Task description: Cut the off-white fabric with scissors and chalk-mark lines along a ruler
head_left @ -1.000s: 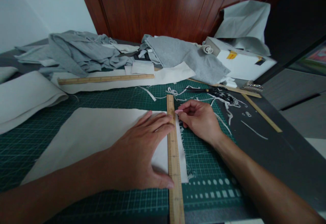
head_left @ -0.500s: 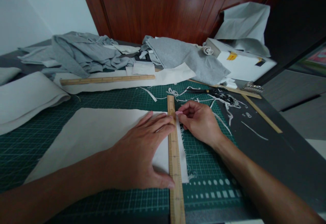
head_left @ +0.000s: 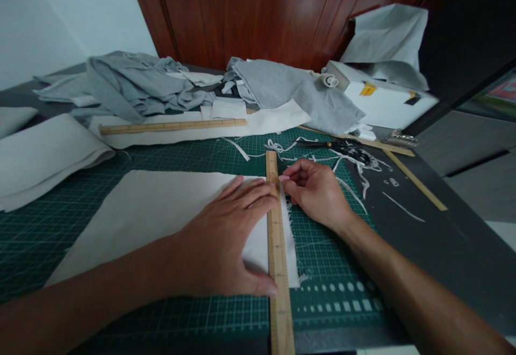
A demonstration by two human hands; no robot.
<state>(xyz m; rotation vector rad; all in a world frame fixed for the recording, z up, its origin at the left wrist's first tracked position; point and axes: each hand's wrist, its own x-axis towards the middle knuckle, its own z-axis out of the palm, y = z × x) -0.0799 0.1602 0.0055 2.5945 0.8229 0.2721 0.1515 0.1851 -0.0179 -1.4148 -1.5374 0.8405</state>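
Note:
A white cloth (head_left: 161,204) with a frayed right edge lies on the green cutting mat (head_left: 226,317). Across it, near that edge, runs a wooden ruler (head_left: 277,253). My left hand (head_left: 226,236) rests flat on cloth and ruler, fingers spread, with fingertips and thumb on the wood. Just right of the ruler's far part, my right hand (head_left: 312,188) pinches a small pink piece (head_left: 284,178) between thumb and fingers, its tip at the cloth by the ruler's edge.
Black-handled scissors (head_left: 346,148) lie among white cord scraps beyond my right hand. Another ruler (head_left: 173,126) rests on a white strip. Grey fabric (head_left: 137,86) is heaped behind. A white box (head_left: 382,97) stands at the back right, and folded white cloth (head_left: 48,156) lies left.
The view has shifted very slightly. Both hands, the ruler and the cloth keep the same places relative to each other.

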